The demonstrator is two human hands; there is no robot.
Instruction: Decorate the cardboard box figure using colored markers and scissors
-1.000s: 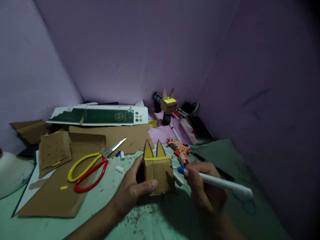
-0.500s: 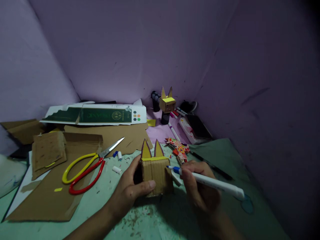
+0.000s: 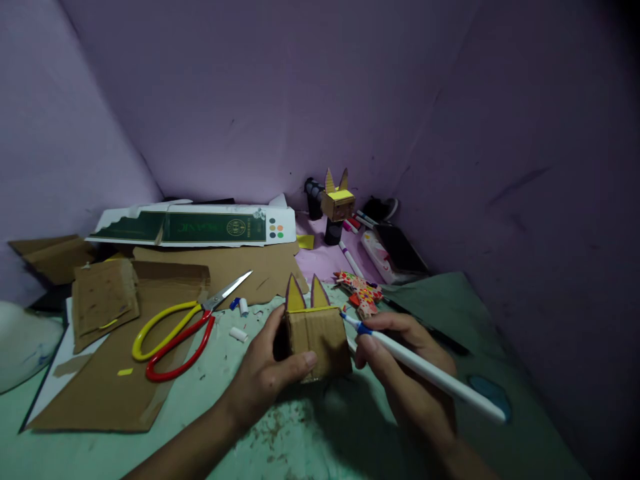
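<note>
A small cardboard box (image 3: 325,340) with two pointed ears, yellow inside and edged in purple, is gripped by my left hand (image 3: 273,367), thumb across its near face and fingers behind the left side. A yellow strip runs along the box's top edge. Between the thumb and fingers of my right hand (image 3: 410,373) is a white marker (image 3: 440,377) with a blue tip end. Its tip is at the box's upper right corner; whether it touches, I cannot tell.
Red-and-yellow scissors (image 3: 200,323) lie open at left, partly over cardboard sheets (image 3: 110,393). White caps (image 3: 239,334) lie nearby. Behind stand a second eared cardboard box (image 3: 339,205) on a black cylinder, a floral patterned piece (image 3: 361,293) and a dark phone-like slab (image 3: 400,248).
The marker's tip has shifted slightly up and right along the box's corner, and the marker slants more steeply. The box is turned a little. The whole view has shifted slightly.
</note>
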